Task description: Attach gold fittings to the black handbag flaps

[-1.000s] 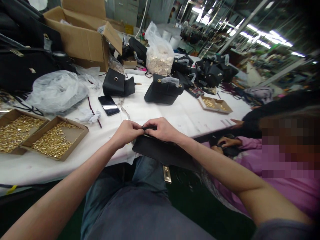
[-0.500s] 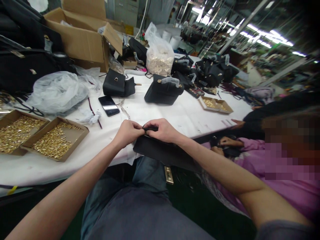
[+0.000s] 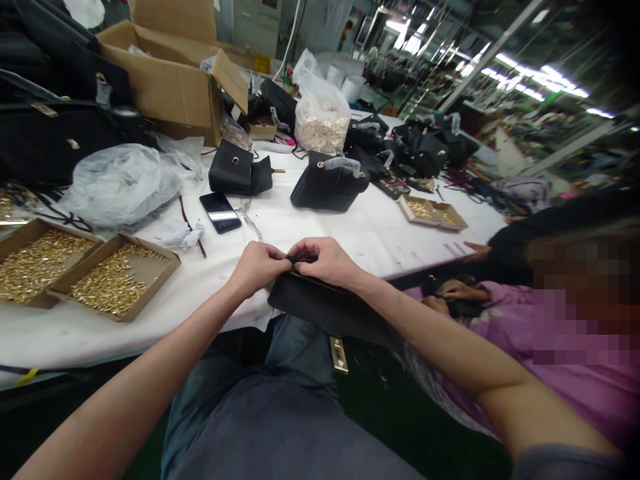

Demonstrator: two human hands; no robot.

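A black leather bag lies across my lap at the table's edge, with a gold metal plate hanging at its lower side. My left hand pinches the bag's upper edge at its left end. Right beside it, my right hand has its fingers closed on the same edge, and the fingertips of both hands nearly touch. Any small part between the fingertips is too small to make out. Beyond my hands, a black handbag with a wrapped handle stands on the white table.
Trays of gold pieces sit at the left, a smaller tray at the right. A phone, an open black bag, plastic bags and a cardboard box are on the table. A person in pink sits close at the right.
The view has shifted very slightly, so the table items appear a little further right. Both hands keep the same grip on the black bag's edge.
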